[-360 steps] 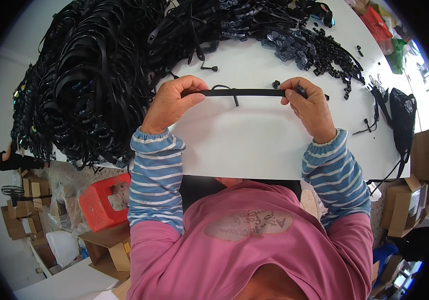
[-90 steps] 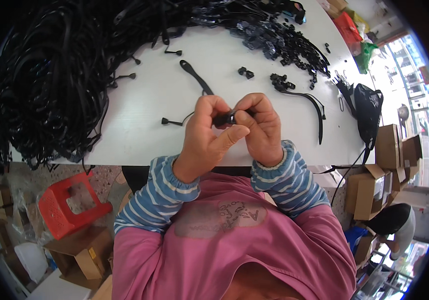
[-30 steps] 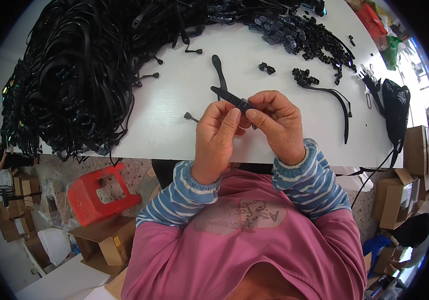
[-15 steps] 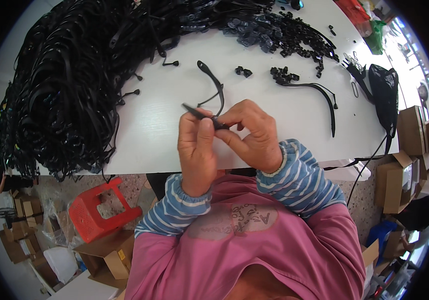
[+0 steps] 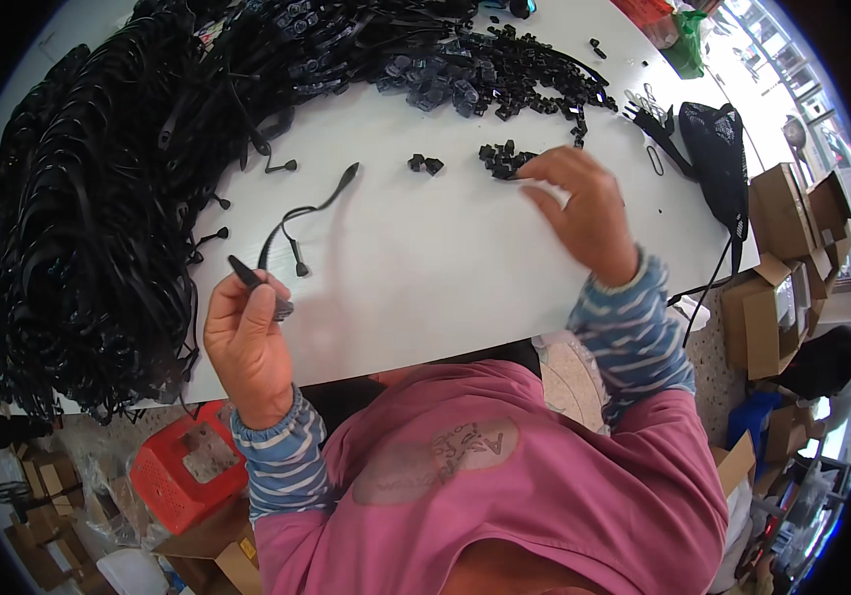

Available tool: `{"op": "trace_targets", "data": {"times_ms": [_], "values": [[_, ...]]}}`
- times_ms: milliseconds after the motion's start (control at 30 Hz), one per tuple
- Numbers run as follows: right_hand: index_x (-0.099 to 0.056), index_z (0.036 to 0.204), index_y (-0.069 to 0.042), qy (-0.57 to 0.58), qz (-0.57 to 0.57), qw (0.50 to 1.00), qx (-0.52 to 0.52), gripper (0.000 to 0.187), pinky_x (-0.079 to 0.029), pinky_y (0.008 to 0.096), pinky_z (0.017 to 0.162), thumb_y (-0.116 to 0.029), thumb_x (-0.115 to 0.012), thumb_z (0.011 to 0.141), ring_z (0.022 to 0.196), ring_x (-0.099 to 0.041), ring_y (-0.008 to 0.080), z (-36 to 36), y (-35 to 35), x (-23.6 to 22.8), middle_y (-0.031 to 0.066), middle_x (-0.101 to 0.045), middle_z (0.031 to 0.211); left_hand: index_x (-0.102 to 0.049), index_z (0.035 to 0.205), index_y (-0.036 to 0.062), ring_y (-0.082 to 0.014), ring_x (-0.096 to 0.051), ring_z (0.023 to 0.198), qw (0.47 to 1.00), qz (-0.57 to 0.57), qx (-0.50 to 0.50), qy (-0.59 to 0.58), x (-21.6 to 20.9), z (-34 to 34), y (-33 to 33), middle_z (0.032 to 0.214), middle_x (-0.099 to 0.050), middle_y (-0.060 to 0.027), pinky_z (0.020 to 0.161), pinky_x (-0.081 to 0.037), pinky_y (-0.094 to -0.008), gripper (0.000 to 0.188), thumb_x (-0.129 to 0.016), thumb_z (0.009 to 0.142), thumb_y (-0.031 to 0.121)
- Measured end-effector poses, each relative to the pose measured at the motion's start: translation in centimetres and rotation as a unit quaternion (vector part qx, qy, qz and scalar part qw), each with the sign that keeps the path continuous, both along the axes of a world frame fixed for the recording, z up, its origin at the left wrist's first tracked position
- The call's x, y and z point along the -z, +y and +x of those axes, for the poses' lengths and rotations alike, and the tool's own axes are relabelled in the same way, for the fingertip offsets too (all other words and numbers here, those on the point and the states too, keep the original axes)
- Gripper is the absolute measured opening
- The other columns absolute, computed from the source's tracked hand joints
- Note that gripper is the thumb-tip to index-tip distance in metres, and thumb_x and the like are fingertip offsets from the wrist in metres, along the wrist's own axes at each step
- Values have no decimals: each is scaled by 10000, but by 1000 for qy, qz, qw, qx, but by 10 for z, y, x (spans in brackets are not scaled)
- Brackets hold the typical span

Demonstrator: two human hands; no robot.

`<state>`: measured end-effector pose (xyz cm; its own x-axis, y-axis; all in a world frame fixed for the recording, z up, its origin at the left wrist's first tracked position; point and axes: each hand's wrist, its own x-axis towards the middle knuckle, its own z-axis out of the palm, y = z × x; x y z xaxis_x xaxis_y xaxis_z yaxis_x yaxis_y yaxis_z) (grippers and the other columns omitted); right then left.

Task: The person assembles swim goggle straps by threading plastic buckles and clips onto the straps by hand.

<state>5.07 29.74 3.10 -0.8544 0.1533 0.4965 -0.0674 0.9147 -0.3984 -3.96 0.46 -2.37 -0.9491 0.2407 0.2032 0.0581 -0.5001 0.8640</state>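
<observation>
My left hand (image 5: pixel 250 342), near the table's front edge, pinches a black strap (image 5: pixel 269 243) between thumb and fingers. One tapered end juts up past the thumb, and a long stretch curves away over the table with a thin side cord ending in a small tip. My right hand (image 5: pixel 584 213), slightly blurred, reaches over a small heap of black plastic buckles (image 5: pixel 501 159); its thumb and forefinger are apart at the heap's edge. Beneath that hand, the strap lying there is mostly hidden. A few loose buckles (image 5: pixel 425 164) sit to the left of the heap.
A large mound of black straps (image 5: pixel 78 238) covers the table's left side. More small black parts (image 5: pixel 534 79) spread along the back of the white table (image 5: pixel 425 268). A black mesh pouch (image 5: pixel 713 149) lies at right. A red stool (image 5: pixel 182 486) and cardboard boxes (image 5: pixel 767 317) stand around.
My hands have parted: the left moved left and nearer with the strap, while the right let go of it and went right to the buckle heap. The view has shifted too.
</observation>
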Motion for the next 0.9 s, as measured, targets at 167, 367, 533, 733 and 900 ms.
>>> {"op": "trace_targets", "data": {"times_ms": [167,367,533,733,900], "values": [[-602,887,7,-147,-24,988,43,187,-458,327,652,-70,-590,717,708,-575,262,-30,41,-9,141,-598,798,-562,927,-10,-109,-522,719,991,-19,116,-67,-1,-1,27,798,-576,-49,676,-409,-219,139,-575,791,13],[-601,899,5,-161,-17,986,31,176,-460,325,642,-84,-584,749,666,-578,268,-55,49,14,134,-615,766,-565,890,-4,-113,-553,690,983,-46,152,-97,3,-1,32,788,-587,-48,644,-434,-217,110,-594,792,36],[-603,913,-4,-102,-129,984,71,160,-452,261,632,-73,-589,770,637,-551,149,-53,57,22,86,-608,728,-570,876,-6,-113,-564,689,978,-66,171,-98,4,-1,31,782,-593,-46,652,-449,-219,103,-601,792,43],[-573,949,-3,-40,-278,959,27,193,-420,200,654,-33,-599,761,718,-499,66,-52,56,22,12,-582,829,-582,875,-11,-106,-563,697,979,-72,168,-92,4,1,28,784,-597,-46,658,-449,-214,115,-610,792,63],[-590,885,0,-121,-94,979,134,185,-445,240,648,-56,-637,715,703,-535,116,-45,58,10,49,-588,779,-584,875,-16,-106,-563,695,980,-61,162,-103,6,2,27,787,-599,-48,662,-448,-215,127,-614,791,74]]}}
